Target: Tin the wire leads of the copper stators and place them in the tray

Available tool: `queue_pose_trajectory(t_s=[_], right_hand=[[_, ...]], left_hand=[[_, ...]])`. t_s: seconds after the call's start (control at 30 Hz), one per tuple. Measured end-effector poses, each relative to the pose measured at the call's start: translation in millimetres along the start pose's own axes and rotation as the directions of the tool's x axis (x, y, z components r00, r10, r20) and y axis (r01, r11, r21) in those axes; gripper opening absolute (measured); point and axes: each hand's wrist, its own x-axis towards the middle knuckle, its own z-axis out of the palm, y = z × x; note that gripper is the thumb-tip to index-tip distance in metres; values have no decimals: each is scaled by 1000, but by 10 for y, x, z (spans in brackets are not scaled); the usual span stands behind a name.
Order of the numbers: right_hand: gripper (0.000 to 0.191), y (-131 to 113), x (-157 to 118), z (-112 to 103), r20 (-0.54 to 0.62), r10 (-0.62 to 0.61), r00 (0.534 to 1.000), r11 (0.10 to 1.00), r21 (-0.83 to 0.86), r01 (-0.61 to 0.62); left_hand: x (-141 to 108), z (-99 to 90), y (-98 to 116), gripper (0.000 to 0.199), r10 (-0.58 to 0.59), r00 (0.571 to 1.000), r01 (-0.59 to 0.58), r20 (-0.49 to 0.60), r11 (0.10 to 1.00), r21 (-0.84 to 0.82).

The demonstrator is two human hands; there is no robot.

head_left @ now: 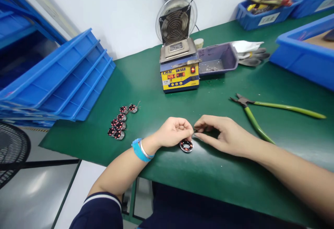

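Note:
A small ring-shaped motor stator (pixel 186 146) with copper windings is at the near middle of the green table, just under my left fingertips. My left hand (pixel 175 131) is closed in a pinch above it, apparently on its thin wire leads, which my fingers mostly hide. From the right, my right hand (pixel 221 133) pinches at the same spot, thumb and forefinger nearly meeting the left ones. Several more stators (pixel 119 125) with copper windings stand grouped on the table to the left. Green-handled cutting pliers (pixel 243 100) lie with handles spread, beyond my right hand.
A yellow-blue solder pot (pixel 180 78) with a lit display stands at the back, a fan (pixel 174 25) behind it. Beside it are a purple tray (pixel 231 57) and gloves (pixel 252 58). Blue bins (pixel 287 53) line the right; stacked blue crates (pixel 60 79) lean at left.

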Motion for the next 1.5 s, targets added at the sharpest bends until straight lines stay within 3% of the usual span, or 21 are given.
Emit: queue_pose_trajectory(t_s=[0.13, 0.23, 0.3, 0.37, 0.4, 0.47, 0.53, 0.6, 0.67, 0.73, 0.83, 0.9, 0.97, 1.03, 1.1, 1.17, 1.23, 1.3, 1.4, 1.47, 1.5], right_hand=[[21, 59, -25, 5, -43, -364, 930, 835, -457, 306], [24, 72, -34, 6, -23, -477, 879, 712, -596, 371], [26, 62, -31, 6, -5, -481, 877, 706, -595, 384], [27, 38, -18, 22, -20, -414, 910, 797, -492, 352], [28, 22, -9, 39, -39, -326, 944, 877, -385, 287], [31, -11, 10, 83, -28, -46, 999, 998, -49, 44], [36, -36, 21, 121, 105, 214, 971, 932, 277, -235], [37, -43, 18, 129, 188, 284, 940, 865, 374, -336], [31, -30, 1, 102, 84, 190, 978, 955, 216, -204], [24, -3, -19, 57, -52, -47, 998, 994, -105, 41], [24, 27, -34, 11, -52, -356, 933, 840, -456, 295], [29, 26, -33, 15, -17, -402, 916, 796, -500, 340], [30, 6, -26, 47, -31, -291, 956, 886, -385, 258], [30, -21, -15, 89, -6, -35, 999, 997, -76, 34], [31, -42, -6, 121, 131, 187, 974, 946, 244, -215], [31, -47, -5, 122, 198, 239, 950, 892, 342, -296], [26, -31, -14, 93, 72, 144, 987, 973, 172, -155], [21, -4, -27, 51, -65, -96, 993, 983, -166, 84], [25, 25, -39, 18, -29, -396, 918, 789, -522, 323], [30, 18, -40, 33, 33, -452, 891, 714, -586, 384], [31, 8, -39, 50, 47, -446, 894, 717, -578, 389]], left_hand=[[29, -32, -3, 15, -7, 1000, 6, -13, 1000, -16], [27, -33, -7, 14, 6, 1000, -6, -23, 1000, -16], [19, -28, -9, 14, 12, 1000, -12, -24, 1000, -7], [8, -20, -11, 14, 25, 999, -25, -21, 1000, 7], [2, -16, -14, 14, 34, 999, -34, -17, 999, 13], [-8, -9, -21, 16, 51, 999, -51, -7, 999, 17], [-15, -4, -29, 17, 63, 998, -63, 3, 998, 14], [-14, -6, -34, 17, 70, 998, -70, 9, 998, 8], [-6, -16, -34, 16, 67, 998, -67, 8, 998, 10], [6, -28, -31, 15, 52, 999, -52, 5, 999, 16], [19, -42, -27, 14, 36, 999, -36, 4, 999, 23], [18, -41, -26, 15, 39, 999, -39, -1, 999, 22], [9, -34, -24, 17, 46, 999, -46, -1, 999, 23], [-5, -24, -19, 18, 56, 998, -57, 14, 998, 28], [-16, -17, -13, 19, 62, 998, -63, 31, 998, 26], [-16, -19, -8, 20, 58, 998, -59, 36, 998, 16], [-4, -30, -9, 20, 47, 998, -47, 39, 999, 5], [12, -45, -13, 19, 35, 998, -35, 48, 999, -7], [28, -60, -21, 19, 25, 998, -23, 53, 999, -29], [30, -61, -21, 19, 21, 998, -19, 51, 999, -40], [29, -59, -19, 19, 19, 998, -17, 53, 999, -42]])
